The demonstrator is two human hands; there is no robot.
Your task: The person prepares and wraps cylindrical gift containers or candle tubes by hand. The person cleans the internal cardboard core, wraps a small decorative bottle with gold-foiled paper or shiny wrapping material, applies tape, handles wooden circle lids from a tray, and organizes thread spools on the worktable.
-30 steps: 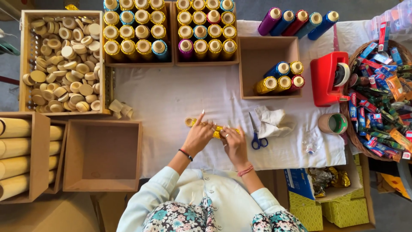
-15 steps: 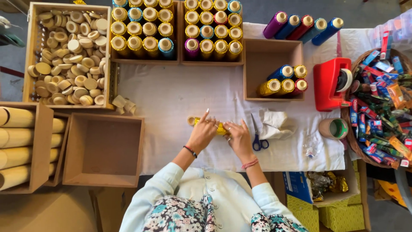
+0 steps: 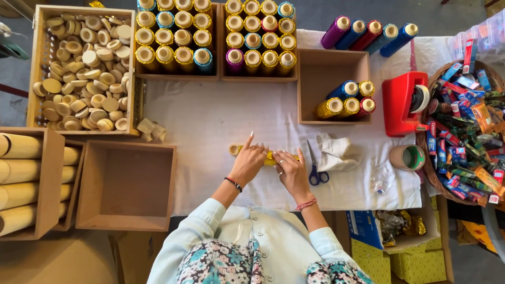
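A small wooden tube wrapped in shiny gold paper [image 3: 270, 156] lies crosswise on the white cloth [image 3: 210, 121] in front of me. My left hand [image 3: 248, 163] presses on its left part, index finger lifted. My right hand [image 3: 290, 169] covers its right part, fingers spread over the gold wrap. The tube's bare wooden end [image 3: 233, 150] pokes out to the left of my left hand. Most of the tube is hidden under my fingers.
Blue-handled scissors [image 3: 314, 171] and a crumpled white cloth [image 3: 334, 152] lie right of my hands. A tape roll [image 3: 407, 157], red dispenser [image 3: 401, 104] and a basket of small packets [image 3: 463, 131] stand at the right. Crates of wrapped tubes [image 3: 176, 37], wooden caps [image 3: 84, 73] and an open box [image 3: 126, 184] surround them.
Both hands stay on the gold tube and shift slightly. My left index finger remains raised while the fingers work along the wrap.
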